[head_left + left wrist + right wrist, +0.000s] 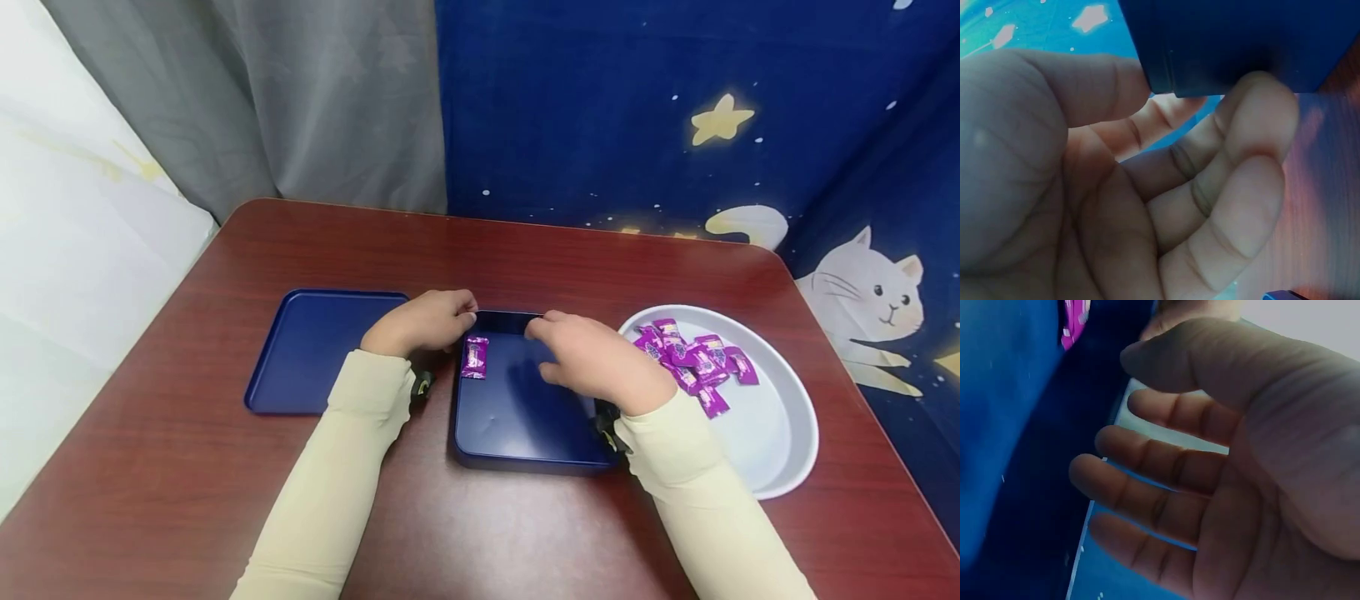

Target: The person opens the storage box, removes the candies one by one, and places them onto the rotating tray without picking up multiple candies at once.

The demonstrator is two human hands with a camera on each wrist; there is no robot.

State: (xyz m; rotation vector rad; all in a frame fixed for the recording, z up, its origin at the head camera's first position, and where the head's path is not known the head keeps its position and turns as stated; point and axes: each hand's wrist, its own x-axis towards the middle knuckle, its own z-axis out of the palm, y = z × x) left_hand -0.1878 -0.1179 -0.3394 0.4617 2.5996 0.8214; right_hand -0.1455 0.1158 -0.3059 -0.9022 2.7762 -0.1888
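Observation:
A shallow dark blue box sits on the table in the head view. One purple wrapped candy lies inside, along its left wall. At the box's far left corner my left hand grips the edge. The left wrist view shows the thumb and curled fingers of this left hand on either side of the blue corner. My right hand hovers over the right part of the box, holding nothing. In the right wrist view the fingers are spread and slightly bent, with the candy at the top edge.
Right of the box, a round white tray holds several purple wrapped candies, partly behind my right wrist. A flat blue lid lies to the left, partly behind my left arm. The brown table ends at grey and blue curtains.

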